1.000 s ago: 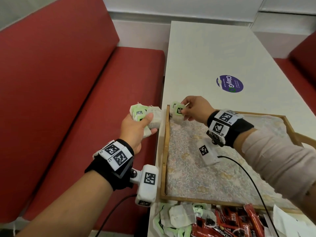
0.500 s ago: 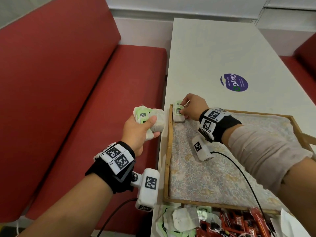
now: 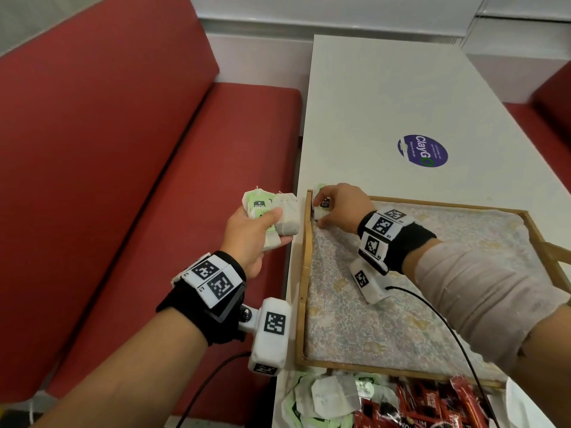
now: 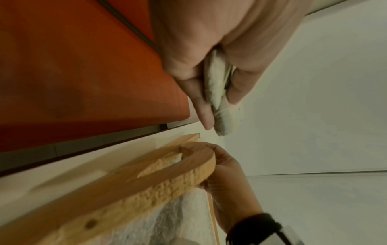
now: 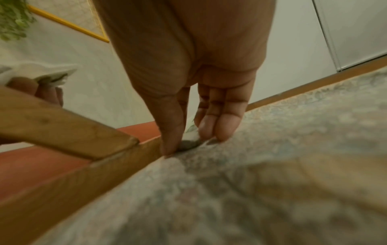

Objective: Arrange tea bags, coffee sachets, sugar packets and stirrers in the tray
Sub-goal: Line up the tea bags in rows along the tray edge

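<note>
A wooden tray [image 3: 304, 273] lined with flowered cloth lies on the white table. My right hand [image 3: 335, 205] pinches one tea bag [image 3: 323, 205] down in the tray's far left corner, thumb and fingertips touching the cloth; the bag [image 5: 191, 132] shows between thumb and fingers. My left hand [image 3: 253, 233] hovers just left of the tray over the table edge, gripping a bundle of several tea bags [image 3: 278, 214] with green tags; the bundle [image 4: 217, 92] is squeezed between thumb and fingers.
Loose tea bags [image 3: 327, 396] and red coffee sachets [image 3: 432, 406] lie piled on the table in front of the tray's near rim. A red bench [image 3: 154, 211] runs along the left. A purple sticker [image 3: 422, 150] marks the table beyond the tray.
My right hand has lowered its tea bag from above the rim into the tray's far left corner. The left hand has stayed in place with its bundle.
</note>
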`<state>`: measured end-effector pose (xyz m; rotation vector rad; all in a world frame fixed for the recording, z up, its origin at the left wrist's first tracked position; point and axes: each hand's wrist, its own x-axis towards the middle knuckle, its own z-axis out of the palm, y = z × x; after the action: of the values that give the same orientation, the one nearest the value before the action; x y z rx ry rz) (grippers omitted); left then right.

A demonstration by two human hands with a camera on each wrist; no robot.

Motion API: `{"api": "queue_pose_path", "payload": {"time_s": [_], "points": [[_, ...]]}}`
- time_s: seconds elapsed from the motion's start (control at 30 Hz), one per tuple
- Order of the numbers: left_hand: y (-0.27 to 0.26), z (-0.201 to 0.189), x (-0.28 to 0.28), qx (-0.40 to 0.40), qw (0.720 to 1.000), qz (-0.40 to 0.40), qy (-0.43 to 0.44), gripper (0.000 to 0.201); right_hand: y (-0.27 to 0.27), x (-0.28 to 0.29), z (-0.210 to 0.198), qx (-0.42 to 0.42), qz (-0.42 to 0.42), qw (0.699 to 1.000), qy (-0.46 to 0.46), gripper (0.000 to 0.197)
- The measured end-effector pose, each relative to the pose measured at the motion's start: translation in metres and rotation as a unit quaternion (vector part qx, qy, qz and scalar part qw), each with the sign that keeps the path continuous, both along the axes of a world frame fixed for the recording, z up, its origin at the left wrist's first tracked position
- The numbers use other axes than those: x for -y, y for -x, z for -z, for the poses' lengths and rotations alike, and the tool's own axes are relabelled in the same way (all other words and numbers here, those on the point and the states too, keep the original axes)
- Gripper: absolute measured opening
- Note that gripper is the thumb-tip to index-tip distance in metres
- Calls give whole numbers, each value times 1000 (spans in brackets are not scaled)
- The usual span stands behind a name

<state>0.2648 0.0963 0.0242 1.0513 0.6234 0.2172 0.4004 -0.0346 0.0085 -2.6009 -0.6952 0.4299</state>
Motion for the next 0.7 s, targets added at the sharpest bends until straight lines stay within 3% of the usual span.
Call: {"api": "queue_pose_path", "payload": {"time_s": [0.07,0.17,0.27,0.37,0.47,0.6,0.7], "points": [[-1,-2,1,2,1000,1,5,27,1,2,-5,0,0,1000,-15,29],[-4,-6,1,14,1000,10,-6,30,8,3,-26,22,7,996,-84,7],[-8,-10,2,21,1000,8,-11,27,23,4,-48,-43,-19,984,-172,23],[-11,-11,6,27,999,-5,-28,28,37,6,-54,-48,0,968,-246,15],[-12,-10,11,35,997,-15,-65,28,48,3,-56,-18,26,965,-261,16],[-11,-14,21,54,994,-7,-97,19,61,-4,-63,-139,36,949,-281,35],[-10,-16,24,65,991,-15,-115,18,63,-7,-67,-156,61,937,-307,32]]}}
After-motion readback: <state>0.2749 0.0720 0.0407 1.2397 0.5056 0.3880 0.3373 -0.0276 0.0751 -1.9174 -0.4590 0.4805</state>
